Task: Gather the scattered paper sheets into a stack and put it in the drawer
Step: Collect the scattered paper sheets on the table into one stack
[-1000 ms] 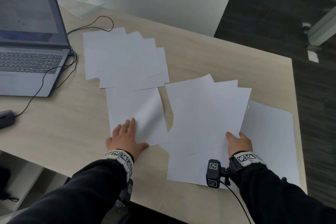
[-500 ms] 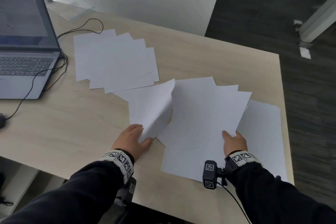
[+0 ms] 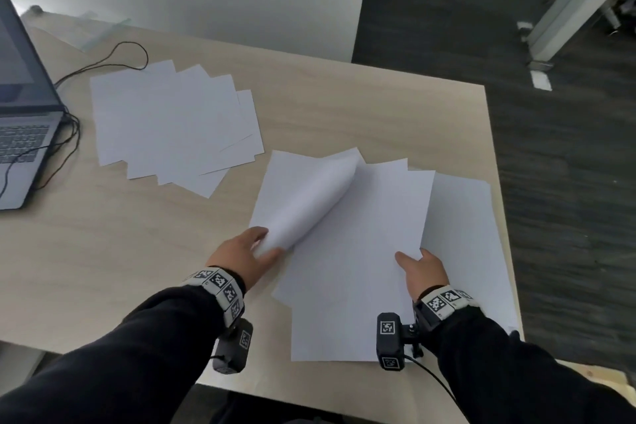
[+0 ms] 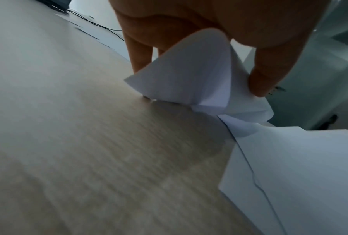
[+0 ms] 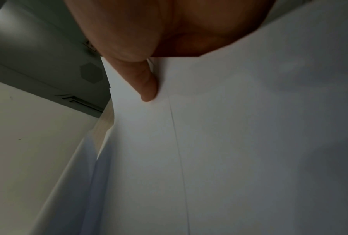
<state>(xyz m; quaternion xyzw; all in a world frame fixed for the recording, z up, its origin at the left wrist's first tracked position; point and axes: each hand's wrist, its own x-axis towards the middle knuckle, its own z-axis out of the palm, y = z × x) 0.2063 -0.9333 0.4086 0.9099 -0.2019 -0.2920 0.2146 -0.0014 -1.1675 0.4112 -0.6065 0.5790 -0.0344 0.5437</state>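
Left grip pinches near corner of curled sheet, long axis running near-left to far-right. Right grip clamps fanned pile on bench, thumb on top.

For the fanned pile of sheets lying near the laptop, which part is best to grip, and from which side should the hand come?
Probably the fanned pile is best taken at its near right corner, where staggered sheet edges stick out over bare table. Come from the near side with the left hand, once it drops the curled sheet; the laptop and cable crowd the left edge.
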